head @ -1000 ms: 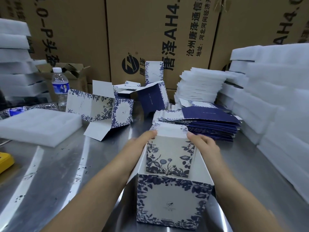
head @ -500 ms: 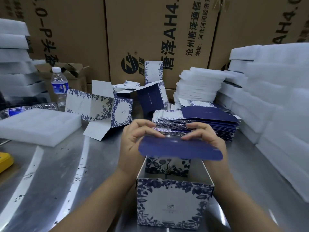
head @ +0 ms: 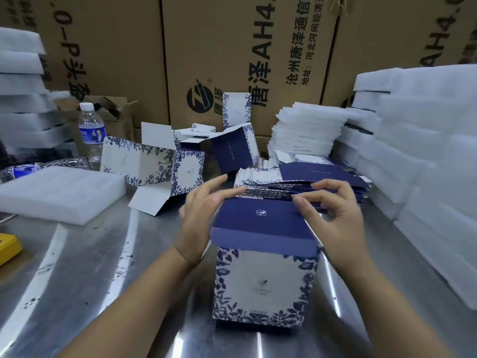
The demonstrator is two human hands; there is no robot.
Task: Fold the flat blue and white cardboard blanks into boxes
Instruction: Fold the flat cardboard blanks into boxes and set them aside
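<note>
**Occlusions / unreadables**

Closed lid flap [head: 260, 223] hides box [head: 263, 285] interior. Left edge cuts yellow object [head: 7, 248], can't ID. Top edge crops cartons [head: 232, 47]. Motion blur on right hand [head: 335, 215]. Print on box front too small to read.

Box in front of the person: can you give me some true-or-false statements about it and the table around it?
1. The box stands upright on the metal table. True.
2. Its dark blue lid lies over the top. True.
3. Only one hand touches the lid. False: the left hand and the right hand both touch it.
4. The stack of flat blanks lies left of the box. False: it lies behind the box, towards the right.
5. The water bottle has no cap. False: it wears a white cap.
</note>
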